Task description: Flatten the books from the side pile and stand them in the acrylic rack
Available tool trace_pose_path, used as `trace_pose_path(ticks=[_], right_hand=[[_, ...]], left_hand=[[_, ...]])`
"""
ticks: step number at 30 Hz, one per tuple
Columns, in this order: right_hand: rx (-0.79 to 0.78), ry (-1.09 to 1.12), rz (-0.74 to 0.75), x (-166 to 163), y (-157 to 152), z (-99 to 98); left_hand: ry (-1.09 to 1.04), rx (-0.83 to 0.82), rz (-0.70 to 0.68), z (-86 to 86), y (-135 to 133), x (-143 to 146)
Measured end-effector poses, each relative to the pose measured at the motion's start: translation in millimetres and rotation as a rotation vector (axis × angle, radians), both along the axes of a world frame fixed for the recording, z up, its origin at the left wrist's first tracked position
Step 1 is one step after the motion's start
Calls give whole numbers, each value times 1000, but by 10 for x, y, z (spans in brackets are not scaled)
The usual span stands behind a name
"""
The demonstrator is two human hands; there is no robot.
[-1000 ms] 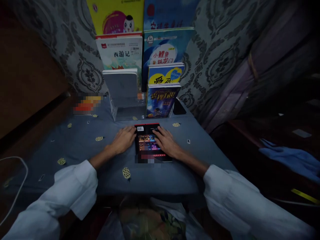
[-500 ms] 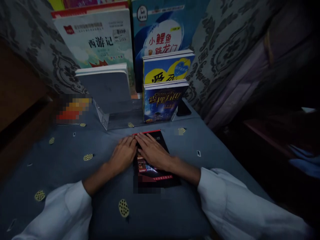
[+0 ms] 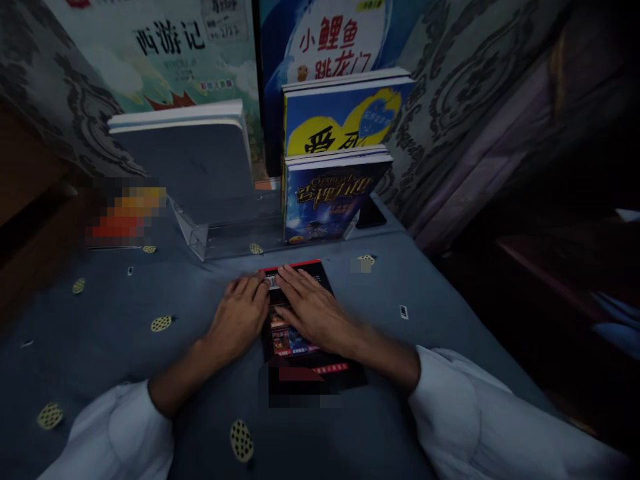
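A dark book with a red top edge (image 3: pixel 300 343) lies flat on the blue-grey cloth (image 3: pixel 125 347) in front of me. My left hand (image 3: pixel 239 320) lies palm down at the book's left edge, fingers stretched out and touching it. My right hand (image 3: pixel 310 310) rests flat on the cover, fingers spread toward the top edge. Both sleeves are white. Just behind the book stands a clear plastic book rack (image 3: pixel 200 233).
The rack holds a grey book (image 3: pixel 193 163) on the left, a dark blue book (image 3: pixel 325 200) and a blue-and-yellow book (image 3: pixel 345 117) on the right. Taller picture books lean against the patterned wall behind. A dark drop-off lies to the right of the table.
My view has moved closer to the rack. My right hand slid from the book's right side onto its cover. My left hand stays at the left edge.
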State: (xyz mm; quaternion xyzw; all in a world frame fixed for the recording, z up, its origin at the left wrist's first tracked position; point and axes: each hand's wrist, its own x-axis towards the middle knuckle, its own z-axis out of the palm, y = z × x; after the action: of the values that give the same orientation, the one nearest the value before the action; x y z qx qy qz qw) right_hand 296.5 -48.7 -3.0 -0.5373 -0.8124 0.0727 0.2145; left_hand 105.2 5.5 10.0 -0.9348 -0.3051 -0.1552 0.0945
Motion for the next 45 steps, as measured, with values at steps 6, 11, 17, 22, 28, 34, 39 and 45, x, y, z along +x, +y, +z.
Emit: trace_pose_path(ticks=[6,11,17,22,28,34,39,45], right_hand=[[-1,2,-52,187,-39,-36],[-34,24,-135,369,-86,-12],[-30,260,-181,490,-18,44],[-55,566,-215,593,55,73],[-121,786,-265,663,120,31],[-111,886,-259,704,185,-31],[-70,950,-265,708,215,-65],[-18,907,-300,723,207,-67]], left_hand=[[21,0,3,20,-8,5],[24,-27,10,23,-7,3],[24,-83,-11,38,10,-3],[30,-135,-71,32,90,-16],[57,-215,-205,97,231,42],[86,-285,-275,127,307,338],[105,-310,-320,135,314,654],[33,-306,-340,58,324,772]])
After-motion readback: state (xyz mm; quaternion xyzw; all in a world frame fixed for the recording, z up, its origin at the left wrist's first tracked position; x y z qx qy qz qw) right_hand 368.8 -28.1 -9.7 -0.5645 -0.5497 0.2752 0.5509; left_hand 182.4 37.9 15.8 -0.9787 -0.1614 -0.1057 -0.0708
